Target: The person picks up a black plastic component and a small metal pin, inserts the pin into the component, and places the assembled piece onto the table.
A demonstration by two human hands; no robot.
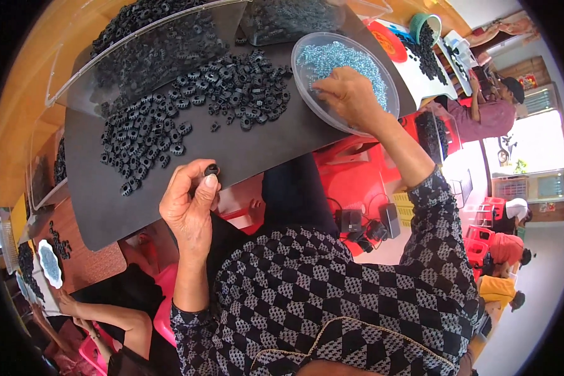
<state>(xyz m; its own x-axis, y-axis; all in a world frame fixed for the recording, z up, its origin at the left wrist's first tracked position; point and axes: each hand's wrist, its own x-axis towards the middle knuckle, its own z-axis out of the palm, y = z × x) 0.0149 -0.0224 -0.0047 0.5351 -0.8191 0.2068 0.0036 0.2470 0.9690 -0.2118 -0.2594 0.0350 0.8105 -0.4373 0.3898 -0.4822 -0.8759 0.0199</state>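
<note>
My left hand (191, 210) is raised at the near edge of the dark table, its thumb and forefinger closed on a small black plastic part (211, 169). Over on the right, my right hand (351, 94) reaches above a shallow round clear tub (297, 69), fingers pinched together. What sits in that pinch is too small to make out. Many tiny shiny blue-silver pieces (373, 69) fill the tub. Beyond my left hand, loose black plastic parts (147, 125) with notched rims lie spread across the table (250, 147).
Clear plastic bins heaped with black parts (163, 56) stand along the far side. A red stool (351, 188) is under the table's right side. Co-workers sit at left and right; one person's arm (109, 313) rests near a brown table (88, 257).
</note>
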